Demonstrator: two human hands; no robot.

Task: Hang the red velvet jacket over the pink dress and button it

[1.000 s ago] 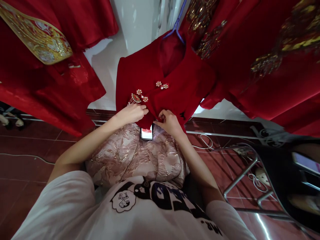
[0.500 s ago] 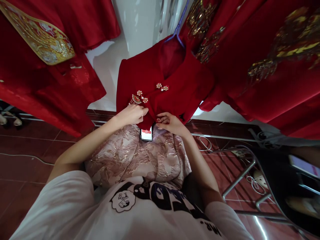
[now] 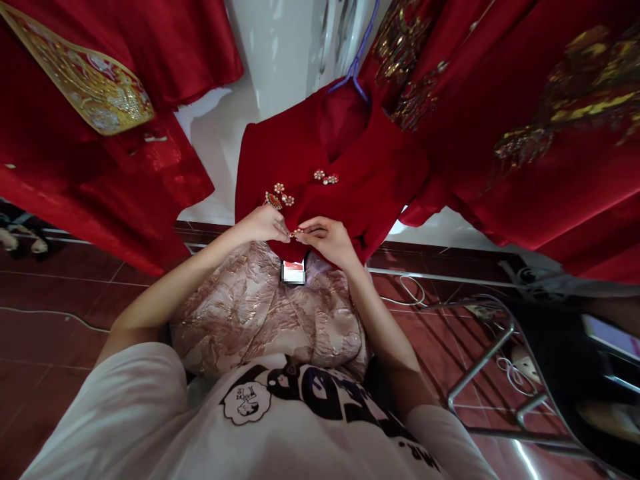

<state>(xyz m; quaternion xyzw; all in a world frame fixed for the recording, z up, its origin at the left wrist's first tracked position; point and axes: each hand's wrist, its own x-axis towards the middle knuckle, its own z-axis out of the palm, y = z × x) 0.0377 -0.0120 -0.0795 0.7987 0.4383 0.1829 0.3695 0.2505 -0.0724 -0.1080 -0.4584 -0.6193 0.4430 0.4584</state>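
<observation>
A red garment (image 3: 300, 153) hangs in front of me on a purple hanger (image 3: 354, 70). Flower-shaped beaded ornaments (image 3: 326, 177) sit on its chest, and others (image 3: 285, 195) lie lower left beside a fan-shaped pendant (image 3: 273, 200). Just below the pendant, my left hand (image 3: 265, 223) is closed, its fingertips pinched at the garment's front edge. Facing it, my right hand (image 3: 330, 240) pinches a small beaded flower button (image 3: 295, 233). Both sets of fingertips meet there and partly hide the button.
On my lap, over shiny pink patterned cloth (image 3: 240, 300), lies a phone (image 3: 293, 272). Red garments with gold embroidery (image 3: 115, 93) hang on both sides. At the right stands a black chair (image 3: 540, 347) with metal legs; a white cable (image 3: 413, 293) runs on the floor.
My right hand has moved left and slightly up, bringing the beaded flower button over to my left fingertips. My left hand has dropped slightly, and the two hands now meet.
</observation>
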